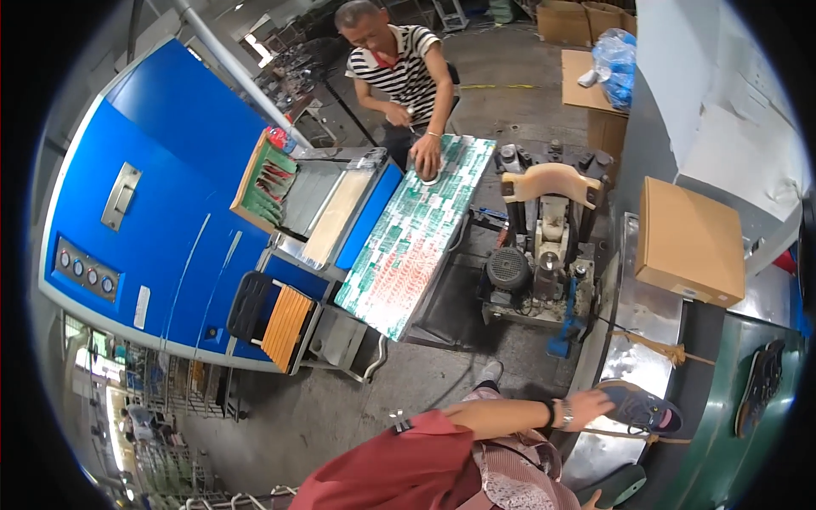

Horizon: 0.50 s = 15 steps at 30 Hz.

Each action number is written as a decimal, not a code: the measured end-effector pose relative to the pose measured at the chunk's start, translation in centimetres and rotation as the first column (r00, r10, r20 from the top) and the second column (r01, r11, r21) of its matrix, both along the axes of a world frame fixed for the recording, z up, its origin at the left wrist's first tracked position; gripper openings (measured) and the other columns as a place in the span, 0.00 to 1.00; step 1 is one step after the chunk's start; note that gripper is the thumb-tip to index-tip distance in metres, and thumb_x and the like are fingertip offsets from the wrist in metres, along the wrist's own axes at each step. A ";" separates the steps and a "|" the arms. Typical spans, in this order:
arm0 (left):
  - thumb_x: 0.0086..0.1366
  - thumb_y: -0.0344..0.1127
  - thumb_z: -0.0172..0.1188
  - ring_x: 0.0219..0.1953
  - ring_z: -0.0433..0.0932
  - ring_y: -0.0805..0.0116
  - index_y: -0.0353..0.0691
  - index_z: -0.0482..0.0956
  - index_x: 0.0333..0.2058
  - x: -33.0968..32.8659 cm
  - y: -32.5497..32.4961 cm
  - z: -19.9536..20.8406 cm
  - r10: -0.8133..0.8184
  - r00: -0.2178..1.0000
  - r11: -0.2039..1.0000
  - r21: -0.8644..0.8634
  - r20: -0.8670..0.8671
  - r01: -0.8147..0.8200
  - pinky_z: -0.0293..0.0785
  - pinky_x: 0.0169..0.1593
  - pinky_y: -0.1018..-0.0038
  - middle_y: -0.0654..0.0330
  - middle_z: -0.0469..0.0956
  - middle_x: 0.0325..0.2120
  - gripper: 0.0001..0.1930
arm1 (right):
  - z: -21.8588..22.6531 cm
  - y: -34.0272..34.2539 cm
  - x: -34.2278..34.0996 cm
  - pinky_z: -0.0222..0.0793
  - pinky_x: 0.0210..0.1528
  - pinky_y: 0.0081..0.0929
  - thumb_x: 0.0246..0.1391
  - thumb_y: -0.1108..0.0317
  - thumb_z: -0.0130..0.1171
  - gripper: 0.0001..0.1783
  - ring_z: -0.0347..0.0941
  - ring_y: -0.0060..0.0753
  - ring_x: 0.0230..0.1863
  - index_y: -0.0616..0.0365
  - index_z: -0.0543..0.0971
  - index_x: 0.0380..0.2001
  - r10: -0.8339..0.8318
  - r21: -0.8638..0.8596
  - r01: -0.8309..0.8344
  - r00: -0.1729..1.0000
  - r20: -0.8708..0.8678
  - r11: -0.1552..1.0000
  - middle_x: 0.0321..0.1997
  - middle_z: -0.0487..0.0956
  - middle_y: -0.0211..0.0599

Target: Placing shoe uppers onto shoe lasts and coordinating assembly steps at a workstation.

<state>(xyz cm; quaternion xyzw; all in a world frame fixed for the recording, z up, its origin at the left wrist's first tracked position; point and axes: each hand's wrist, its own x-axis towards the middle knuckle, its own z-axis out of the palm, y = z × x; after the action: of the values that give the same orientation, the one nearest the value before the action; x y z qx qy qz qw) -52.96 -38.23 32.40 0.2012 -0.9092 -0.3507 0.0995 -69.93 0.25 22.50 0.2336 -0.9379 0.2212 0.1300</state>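
My left hand, with a bracelet and watch at the wrist, reaches across to the right. Its fingers close on the near end of a dark blue sneaker with a pink lining, which lies at the edge of the conveyor. At the bottom edge only a bit of my right hand shows, beside a dark green shoe sole; most of its fingers are cut off. Farther right, a dark shoe lies on the green belt.
A cardboard box sits on the conveyor's metal side. Ahead stands a pressing machine with a motor. A patterned table adjoins a large blue machine. Behind it, a co-worker works on a small item.
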 end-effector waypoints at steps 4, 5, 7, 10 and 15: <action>0.57 0.31 0.62 0.51 0.79 0.41 0.36 0.76 0.46 13.2 -3.2 -2.8 0.221 0.887 0.911 0.240 0.406 -0.336 0.77 0.53 0.54 0.43 0.81 0.44 0.18 | 1.5 -1.2 0.0 0.78 0.43 0.48 0.42 0.38 0.77 0.45 0.79 0.64 0.38 0.72 0.77 0.45 -0.054 0.028 0.050 0.988 0.146 0.998 0.35 0.82 0.58; 0.58 0.33 0.62 0.49 0.81 0.40 0.35 0.76 0.45 16.8 -3.7 -3.7 0.279 0.837 0.890 0.200 0.471 -0.410 0.78 0.52 0.52 0.41 0.82 0.43 0.16 | 1.7 -1.8 0.3 0.77 0.44 0.47 0.42 0.39 0.77 0.45 0.79 0.63 0.39 0.72 0.77 0.46 -0.057 0.035 0.053 0.987 0.151 0.998 0.37 0.82 0.58; 0.58 0.37 0.63 0.45 0.82 0.39 0.35 0.77 0.47 23.5 -4.9 -5.3 0.300 0.757 0.868 0.164 0.580 -0.470 0.78 0.49 0.50 0.40 0.83 0.38 0.19 | 2.1 -3.1 1.3 0.76 0.46 0.47 0.43 0.42 0.76 0.44 0.78 0.62 0.41 0.72 0.75 0.48 -0.058 0.038 0.053 0.984 0.167 0.998 0.39 0.80 0.58; 0.60 0.40 0.61 0.46 0.82 0.39 0.35 0.78 0.48 31.8 -6.3 -6.6 0.400 0.659 0.771 0.155 0.637 -0.618 0.77 0.52 0.51 0.39 0.83 0.42 0.19 | 2.0 -5.7 3.8 0.74 0.49 0.46 0.43 0.46 0.74 0.43 0.77 0.60 0.45 0.72 0.72 0.52 -0.052 0.049 0.043 0.977 0.209 0.998 0.43 0.79 0.58; 0.60 0.38 0.62 0.46 0.82 0.42 0.38 0.79 0.49 40.0 -10.5 -6.2 0.490 0.657 0.723 0.154 0.573 -0.673 0.77 0.52 0.52 0.41 0.83 0.44 0.19 | 0.7 -11.1 9.2 0.71 0.55 0.44 0.45 0.53 0.72 0.43 0.74 0.57 0.51 0.71 0.68 0.57 0.013 0.078 -0.045 0.929 0.369 0.996 0.50 0.76 0.58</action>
<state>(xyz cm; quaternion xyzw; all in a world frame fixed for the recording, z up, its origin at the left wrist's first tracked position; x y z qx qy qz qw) -12.92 -48.77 26.21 0.5834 -0.7082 -0.3923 -0.0652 -60.76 -10.86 23.16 0.2073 -0.9506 0.2230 -0.0612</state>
